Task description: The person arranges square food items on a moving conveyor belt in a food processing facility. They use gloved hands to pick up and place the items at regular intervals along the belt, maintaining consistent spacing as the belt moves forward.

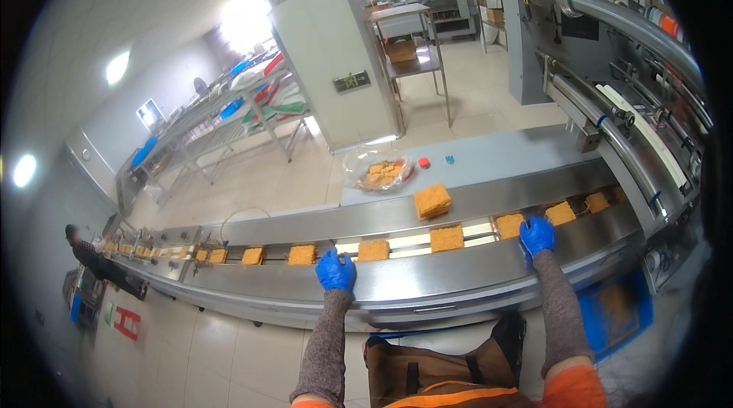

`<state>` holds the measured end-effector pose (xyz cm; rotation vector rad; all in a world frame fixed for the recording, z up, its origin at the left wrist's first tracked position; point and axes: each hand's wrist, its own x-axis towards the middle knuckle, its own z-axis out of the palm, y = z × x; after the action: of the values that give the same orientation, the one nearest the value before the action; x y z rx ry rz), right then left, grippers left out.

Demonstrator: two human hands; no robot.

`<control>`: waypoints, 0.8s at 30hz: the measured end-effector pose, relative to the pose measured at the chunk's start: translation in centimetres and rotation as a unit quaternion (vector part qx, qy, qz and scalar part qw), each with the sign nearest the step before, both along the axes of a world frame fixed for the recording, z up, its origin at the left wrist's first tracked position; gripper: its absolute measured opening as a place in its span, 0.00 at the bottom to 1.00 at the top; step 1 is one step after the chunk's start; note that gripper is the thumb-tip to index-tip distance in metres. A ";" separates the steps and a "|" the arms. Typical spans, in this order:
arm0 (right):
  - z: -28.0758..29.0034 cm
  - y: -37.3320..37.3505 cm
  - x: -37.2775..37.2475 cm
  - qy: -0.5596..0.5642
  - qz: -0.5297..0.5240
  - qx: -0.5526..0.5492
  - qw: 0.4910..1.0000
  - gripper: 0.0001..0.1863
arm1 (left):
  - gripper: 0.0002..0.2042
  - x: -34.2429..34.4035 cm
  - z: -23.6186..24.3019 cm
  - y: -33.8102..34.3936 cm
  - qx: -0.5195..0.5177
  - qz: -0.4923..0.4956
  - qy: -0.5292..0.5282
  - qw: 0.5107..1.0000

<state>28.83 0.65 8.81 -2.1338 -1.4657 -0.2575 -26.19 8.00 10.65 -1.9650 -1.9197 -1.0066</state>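
At the near rail (443,278) of the conveyor, the left hand (336,270), fingers curled around nothing visible, faces the gap between two squarish orange cakes (374,250). The right hand (537,235) is just right of another cake (509,225); whether its fingers touch or grip it, I cannot tell. The cakes line up left to right. On the far rail (366,226), between both hands, sits a stack (433,202); a bag (353,170) lies beyond.
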 end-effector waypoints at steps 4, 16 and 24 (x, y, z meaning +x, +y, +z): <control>-0.7 0.2 0.1 0.024 -0.036 -0.008 0.999 0.26 | 0.18 -0.1 0.4 0.0 -0.012 0.017 0.008 1.000; 0.0 0.2 -0.4 -0.066 -0.011 0.032 0.997 0.26 | 0.16 0.2 0.4 -0.3 0.024 0.010 0.027 0.999; 0.0 0.2 0.1 0.012 -0.019 -0.082 0.996 0.28 | 0.18 0.1 0.7 -0.2 -0.041 0.019 -0.026 0.999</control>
<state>28.98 0.82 8.85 -2.2889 -1.4777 -0.1282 -26.11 7.84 11.37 -1.9549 -2.0503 -0.9931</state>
